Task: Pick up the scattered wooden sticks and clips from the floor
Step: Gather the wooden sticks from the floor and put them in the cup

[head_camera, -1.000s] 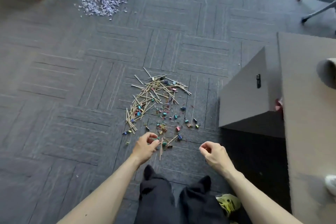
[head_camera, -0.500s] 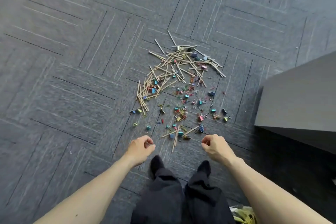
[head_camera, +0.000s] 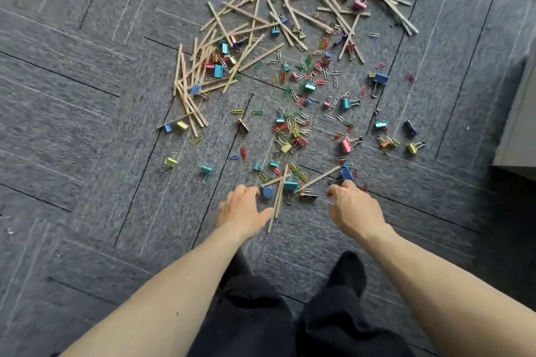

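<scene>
Wooden sticks (head_camera: 252, 23) lie criss-crossed in a heap on the grey carpet, mixed with coloured binder clips and paper clips (head_camera: 301, 78) that spread toward me. Two or three sticks (head_camera: 279, 197) and a teal binder clip (head_camera: 291, 185) lie closest, between my hands. My left hand (head_camera: 243, 209) hovers low just left of these sticks, fingers loosely curled, thumb stretched toward them, holding nothing. My right hand (head_camera: 353, 206) is down at the near edge of the scatter, its curled fingers against a blue binder clip (head_camera: 347, 173). Its fingertips are hidden.
A grey box (head_camera: 519, 124) stands at the right edge, casting a dark shadow below it. My dark trouser legs (head_camera: 252, 313) and a black-socked foot (head_camera: 346, 266) are at the bottom. Bare carpet tiles (head_camera: 72, 124) extend to the left.
The view has dropped much closer to the floor. Both hands have reached forward and down to the nearest sticks and clips, and the left thumb has spread out.
</scene>
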Tool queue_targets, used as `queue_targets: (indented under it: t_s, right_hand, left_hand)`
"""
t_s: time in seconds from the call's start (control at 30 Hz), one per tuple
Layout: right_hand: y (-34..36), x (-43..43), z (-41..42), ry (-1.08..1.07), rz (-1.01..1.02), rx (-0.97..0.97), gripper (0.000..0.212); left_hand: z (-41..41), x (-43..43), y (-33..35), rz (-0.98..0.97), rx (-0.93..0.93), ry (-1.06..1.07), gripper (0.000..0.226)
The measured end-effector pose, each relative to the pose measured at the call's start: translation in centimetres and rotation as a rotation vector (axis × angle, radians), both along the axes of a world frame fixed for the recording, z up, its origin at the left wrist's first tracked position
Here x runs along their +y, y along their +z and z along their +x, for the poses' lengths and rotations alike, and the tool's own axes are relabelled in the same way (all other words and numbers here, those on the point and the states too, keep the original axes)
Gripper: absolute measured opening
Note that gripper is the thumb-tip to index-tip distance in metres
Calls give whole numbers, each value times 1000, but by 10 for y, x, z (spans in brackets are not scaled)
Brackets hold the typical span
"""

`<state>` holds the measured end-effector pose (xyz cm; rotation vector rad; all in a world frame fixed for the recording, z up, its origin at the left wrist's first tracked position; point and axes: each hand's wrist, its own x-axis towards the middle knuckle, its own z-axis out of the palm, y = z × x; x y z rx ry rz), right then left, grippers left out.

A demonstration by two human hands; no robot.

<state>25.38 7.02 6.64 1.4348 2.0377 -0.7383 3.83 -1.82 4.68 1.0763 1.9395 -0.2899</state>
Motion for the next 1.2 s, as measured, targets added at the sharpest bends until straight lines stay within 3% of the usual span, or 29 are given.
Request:
queue_targets:
  t_s: [0.13, 0.3, 0.6, 0.73, 0.83, 1.0, 1.2]
  right_hand:
    - [-52, 5, -5, 79, 84, 21, 31]
    - [-89, 12, -15, 143, 158, -3, 18]
    - [-98, 18, -14, 185, 184, -51, 18]
    - [-91, 16, -16, 23, 95, 34, 13]
    - [-89, 16, -17, -225, -14, 159, 6]
    - [-85, 22, -26, -535, -188, 326, 5]
    - [-90, 16, -34, -611, -262, 344, 15]
  left_hand:
    - [16, 11, -48, 105, 142, -97, 67]
    - [28, 16, -80, 178, 280, -179, 62]
    - [40, 19, -81, 157, 222, -160, 32]
    - [47, 25, -79, 93, 191, -59, 22]
    - [50, 28, -80, 89, 161, 25, 14]
    - [48, 29, -81, 119, 109, 147, 19]
    - [52, 26, -87, 76, 84, 151, 13]
